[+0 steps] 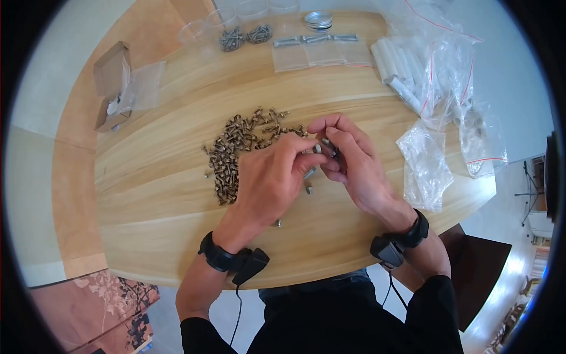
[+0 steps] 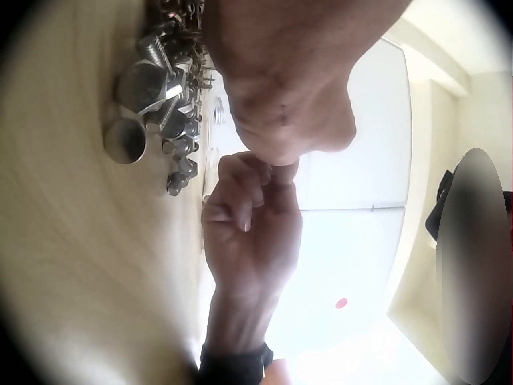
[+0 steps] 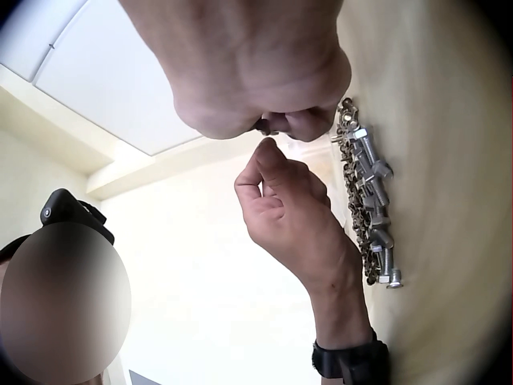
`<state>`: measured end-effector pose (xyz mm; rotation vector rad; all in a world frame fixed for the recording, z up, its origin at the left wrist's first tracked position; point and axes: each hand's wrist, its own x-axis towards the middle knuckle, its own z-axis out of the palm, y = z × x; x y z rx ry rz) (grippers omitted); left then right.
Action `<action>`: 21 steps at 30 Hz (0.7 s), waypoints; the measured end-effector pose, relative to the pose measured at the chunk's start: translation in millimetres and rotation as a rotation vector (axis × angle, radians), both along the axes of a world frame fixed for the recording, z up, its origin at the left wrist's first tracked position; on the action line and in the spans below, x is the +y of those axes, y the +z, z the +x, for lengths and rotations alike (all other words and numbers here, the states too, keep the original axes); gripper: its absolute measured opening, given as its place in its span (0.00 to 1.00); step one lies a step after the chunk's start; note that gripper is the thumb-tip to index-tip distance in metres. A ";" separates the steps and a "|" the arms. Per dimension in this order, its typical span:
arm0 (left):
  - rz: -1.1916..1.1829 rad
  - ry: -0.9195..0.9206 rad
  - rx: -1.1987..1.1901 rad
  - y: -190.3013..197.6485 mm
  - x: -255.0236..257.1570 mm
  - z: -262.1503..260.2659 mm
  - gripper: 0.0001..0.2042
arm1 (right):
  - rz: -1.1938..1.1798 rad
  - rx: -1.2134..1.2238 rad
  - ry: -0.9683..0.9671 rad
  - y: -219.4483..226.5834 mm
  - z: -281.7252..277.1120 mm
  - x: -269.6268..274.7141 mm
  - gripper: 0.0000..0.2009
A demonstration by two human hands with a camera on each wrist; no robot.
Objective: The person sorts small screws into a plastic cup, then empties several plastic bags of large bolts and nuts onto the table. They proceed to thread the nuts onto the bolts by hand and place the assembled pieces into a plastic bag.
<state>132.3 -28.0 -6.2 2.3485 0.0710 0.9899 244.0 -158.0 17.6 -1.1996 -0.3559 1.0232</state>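
Both hands meet above the table beside a heap of small bronze-coloured bolts. The left hand pinches a short silver metal piece between thumb and forefinger; its kind I cannot tell. Facing it, the right hand holds a small bolt between thumb and fingers, partly covered by them. Below the hands lie larger silver bolts, which also show in the right wrist view as silver bolts along the edge of the heap.
Clear cups with screws stand at the back, near stacked metal lids and bagged long bolts. White tubes and plastic bags lie at the right. An opened cardboard box sits at the left.
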 end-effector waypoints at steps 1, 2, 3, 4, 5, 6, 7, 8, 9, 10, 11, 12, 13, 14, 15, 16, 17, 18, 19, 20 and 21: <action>-0.053 0.011 -0.022 -1.9 -0.6 -0.4 0.10 | -0.006 0.001 0.004 0.0 1.6 -1.9 0.12; -0.059 0.021 -0.021 -5.0 1.4 0.7 0.10 | 0.049 0.119 0.034 -0.1 5.5 -4.2 0.12; -0.254 0.016 -0.089 -7.9 6.3 3.4 0.09 | 0.102 0.240 0.067 -0.8 9.2 -5.5 0.12; -0.447 0.013 -0.161 -8.5 10.5 4.1 0.10 | 0.096 0.243 0.081 -2.2 13.1 -7.3 0.12; -0.450 0.028 -0.165 -6.9 12.9 1.6 0.10 | 0.089 0.207 0.124 -3.9 18.1 -9.7 0.12; -0.799 0.008 -0.134 2.5 13.1 0.1 0.12 | 0.082 0.170 0.164 -5.5 20.5 -10.6 0.14; -1.149 -0.020 -0.101 8.7 13.6 -0.4 0.15 | 0.075 0.168 0.171 -6.8 18.9 -11.2 0.14; -1.157 -0.018 -0.107 9.7 14.7 0.2 0.15 | -0.085 -0.383 0.227 -8.1 15.4 -13.9 0.12; -1.196 -0.016 -0.103 9.7 16.3 0.8 0.16 | -0.244 -0.935 0.279 -9.3 11.2 -16.7 0.10; -1.238 -0.010 -0.098 9.8 19.0 0.3 0.16 | -0.249 -0.938 0.292 -10.0 4.9 -18.6 0.10; -1.278 -0.001 -0.095 10.3 22.3 -1.2 0.17 | -0.289 -1.209 0.303 -11.1 -2.8 -19.9 0.11; -1.286 0.014 -0.104 11.4 23.6 -1.9 0.17 | -0.321 -1.479 0.312 -12.5 -9.2 -20.1 0.13; -1.292 0.020 -0.093 12.6 22.6 -1.3 0.17 | -0.318 -1.475 0.330 -13.1 -14.2 -19.3 0.13; -1.297 0.022 -0.082 13.4 21.4 -0.5 0.17 | -0.372 -1.531 0.367 -12.4 -18.6 -18.9 0.14; -1.304 0.030 -0.088 14.0 21.3 0.0 0.17 | -0.426 -1.591 0.402 -11.3 -21.9 -18.7 0.15; -1.318 0.030 -0.089 14.3 21.3 0.1 0.17 | -0.422 -1.597 0.416 -10.5 -24.6 -18.8 0.15; -1.331 0.033 -0.089 14.0 21.8 -0.5 0.17 | -0.408 -1.596 0.393 -9.4 -27.6 -18.3 0.15; -1.335 0.043 -0.099 12.1 22.7 -0.6 0.17 | -0.393 -1.596 0.369 -8.2 -30.9 -18.0 0.15; -1.314 0.021 -0.114 9.1 23.6 -0.1 0.17 | -0.386 -1.601 0.381 -6.5 -35.1 -18.1 0.15; -1.295 -0.002 -0.124 6.5 24.7 0.4 0.17 | -0.250 -1.626 0.385 -4.5 -40.6 -18.3 0.14; -1.297 0.005 -0.132 3.8 25.3 1.0 0.17 | -0.113 -1.646 0.387 -3.8 -45.9 -18.7 0.14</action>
